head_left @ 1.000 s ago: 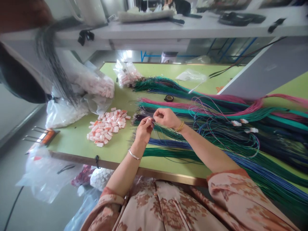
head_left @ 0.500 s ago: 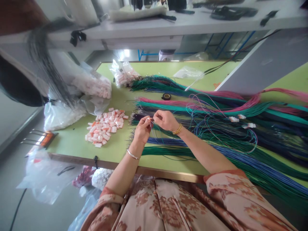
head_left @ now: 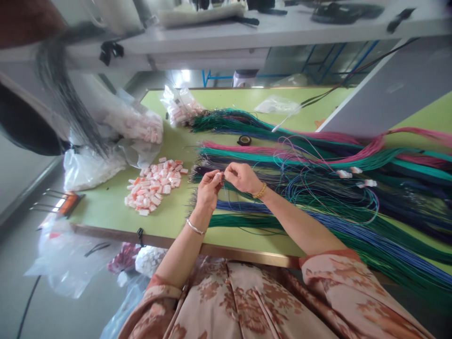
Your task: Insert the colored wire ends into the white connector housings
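Over the wire bundles, my left hand (head_left: pixel 208 192) is closed in a pinch on a small whitish plastic connector (head_left: pixel 220 174), mostly covered by the fingertips. My right hand (head_left: pixel 244 179) meets it there, thumb and forefinger pinched on what looks like a thin wire end; the tip itself is too small to make out. Thin wires hang below the joined fingertips. To the left lies a loose pile of white and orange connectors (head_left: pixel 153 188). Beneath and right of my hands run blue wires (head_left: pixel 247 206), green wires (head_left: pixel 247 221) and pink wires (head_left: pixel 243 149).
A black tape roll (head_left: pixel 244 141) lies behind my hands. Finished-looking white connectors (head_left: pixel 344 174) sit on looped wires at right. Bags of connectors (head_left: pixel 181 107) stand at the back left. A shelf (head_left: pixel 212 37) crosses above the green table (head_left: pixel 106 207); a grey panel (head_left: pixel 395 89) rises at right.
My right fingertips have come slightly closer to the left ones, and the dark bit between them no longer shows. The hands otherwise keep their place.
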{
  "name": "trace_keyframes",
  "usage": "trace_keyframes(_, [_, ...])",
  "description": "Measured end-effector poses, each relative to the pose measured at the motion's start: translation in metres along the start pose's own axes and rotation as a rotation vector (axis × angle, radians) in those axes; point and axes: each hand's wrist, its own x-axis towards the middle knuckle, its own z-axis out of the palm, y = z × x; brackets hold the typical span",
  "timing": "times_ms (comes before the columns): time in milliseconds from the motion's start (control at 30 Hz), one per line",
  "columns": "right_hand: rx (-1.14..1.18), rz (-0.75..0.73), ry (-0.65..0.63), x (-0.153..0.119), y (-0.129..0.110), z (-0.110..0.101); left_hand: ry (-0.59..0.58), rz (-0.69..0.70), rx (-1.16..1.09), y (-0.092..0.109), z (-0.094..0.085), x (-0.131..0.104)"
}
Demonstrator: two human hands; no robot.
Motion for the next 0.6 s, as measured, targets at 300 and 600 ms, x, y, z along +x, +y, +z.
trace_keyframes(300, [0.024,-0.063,-0.015,-0.005,0.006,0.01,0.058,0.043,0.093,-0.003,0.0,-0.001])
trace_keyframes(600, [-0.175,-0.078,-0.009,-0.003,0.003,0.016,0.118,0.045,0.096,-0.005,0.0,0.0])
